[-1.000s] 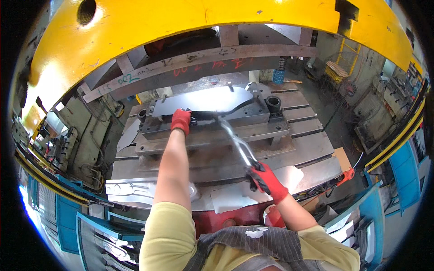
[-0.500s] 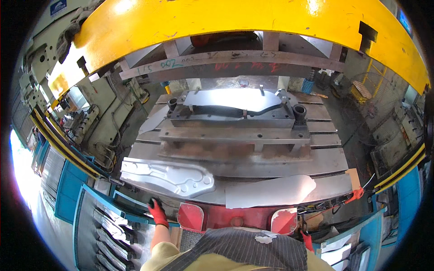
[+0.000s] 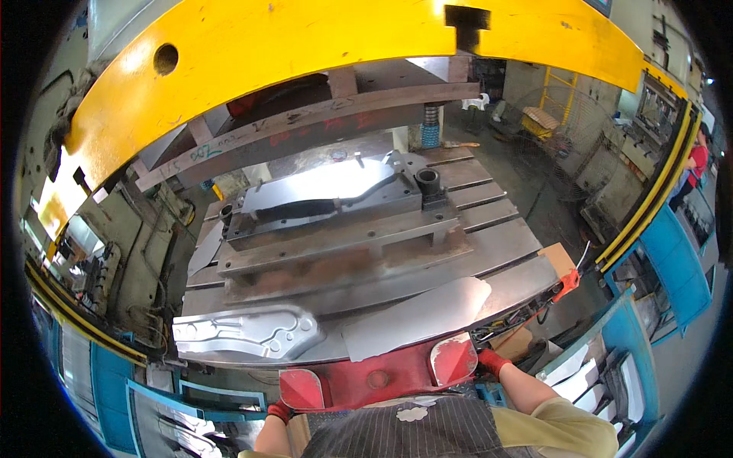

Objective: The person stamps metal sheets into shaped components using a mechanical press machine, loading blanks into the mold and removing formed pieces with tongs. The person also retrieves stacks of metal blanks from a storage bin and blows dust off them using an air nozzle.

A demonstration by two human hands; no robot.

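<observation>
My left hand [image 3: 279, 413], in a red glove, is low beside the left guard [image 3: 303, 390] of a red press-front box [image 3: 377, 379]. My right hand [image 3: 493, 362], gloved too, lies against or just beside the right guard [image 3: 453, 360]; I cannot tell if it touches. The fingers of both are mostly hidden. On the press bed's front edge rest a formed sheet-metal part [image 3: 248, 333] with raised ribs and, to its right, a flat metal blank [image 3: 418, 319]. Another flat blank [image 3: 321, 187] lies on the lower die [image 3: 328, 224].
The yellow press ram [image 3: 321, 46] with its upper die [image 3: 305, 126] hangs above the bed. Blue racks with metal parts stand at left [image 3: 145, 404] and right [image 3: 645, 336]. A fan [image 3: 561, 141] is behind right; a person in red [image 3: 696, 162] stands far right.
The view has turned right. My right hand has come up beside the right guard, and my left hand has dropped back toward the left guard. The metal pieces stay where they lay.
</observation>
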